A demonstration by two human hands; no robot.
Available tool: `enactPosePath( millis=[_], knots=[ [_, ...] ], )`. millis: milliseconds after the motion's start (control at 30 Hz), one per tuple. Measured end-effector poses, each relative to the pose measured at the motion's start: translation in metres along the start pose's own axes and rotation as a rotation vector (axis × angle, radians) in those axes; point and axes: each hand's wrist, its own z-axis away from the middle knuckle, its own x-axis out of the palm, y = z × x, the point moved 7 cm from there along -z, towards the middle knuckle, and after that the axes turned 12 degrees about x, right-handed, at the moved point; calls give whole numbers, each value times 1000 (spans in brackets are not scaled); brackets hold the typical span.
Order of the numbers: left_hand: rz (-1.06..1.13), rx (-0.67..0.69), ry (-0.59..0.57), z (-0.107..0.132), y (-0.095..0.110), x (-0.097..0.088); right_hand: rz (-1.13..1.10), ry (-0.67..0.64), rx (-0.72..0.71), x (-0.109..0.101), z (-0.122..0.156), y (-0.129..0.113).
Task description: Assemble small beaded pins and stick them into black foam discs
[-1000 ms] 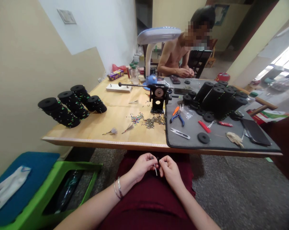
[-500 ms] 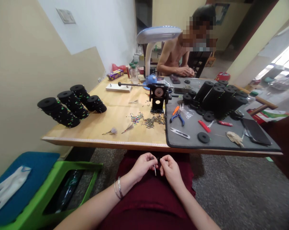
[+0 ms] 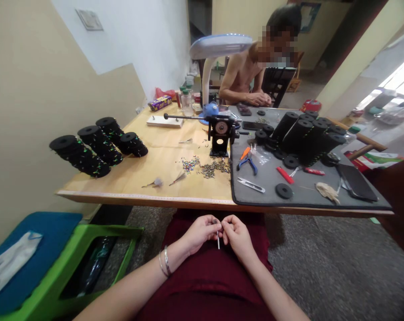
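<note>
My left hand (image 3: 199, 232) and my right hand (image 3: 237, 235) meet over my lap, below the front edge of the wooden table (image 3: 128, 178). Both are closed in a pinch on a small thin pale piece (image 3: 218, 238) that hangs down between the fingertips. I cannot make out what the piece is. Two bangles sit on my left wrist. On the table ahead lie a scatter of tiny metal and coloured parts (image 3: 208, 168) and two small feathers (image 3: 155, 183).
A black crank device (image 3: 220, 133) stands mid-table beside a grey mat (image 3: 309, 196) with snips (image 3: 251, 184), pliers, black discs and black foam rolls (image 3: 305, 136). More black rolls (image 3: 88, 151) lie at left. Another person sits at the far end behind a desk lamp (image 3: 218, 47). A green stool (image 3: 55, 272) is at my left.
My hands stay pinched together over my lap; the fingers shifted slightly around the thin piece. The view tipped a little.
</note>
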Motion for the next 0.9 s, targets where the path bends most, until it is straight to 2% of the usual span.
enactPosePath(
  millis=[333, 567, 767, 900],
  knots=[
    [126, -29, 21, 0, -3, -1, 19, 12, -13, 1, 2, -2],
    [52, 57, 71, -4, 0, -8, 86, -12, -14, 2, -1, 5],
    [-57, 140, 76, -6, 3, -11, 230, 17, -12, 3, 3, 0],
    [-69, 139, 69, -6, 3, -11, 273, 17, -1, 3, 6, -2]
  ],
)
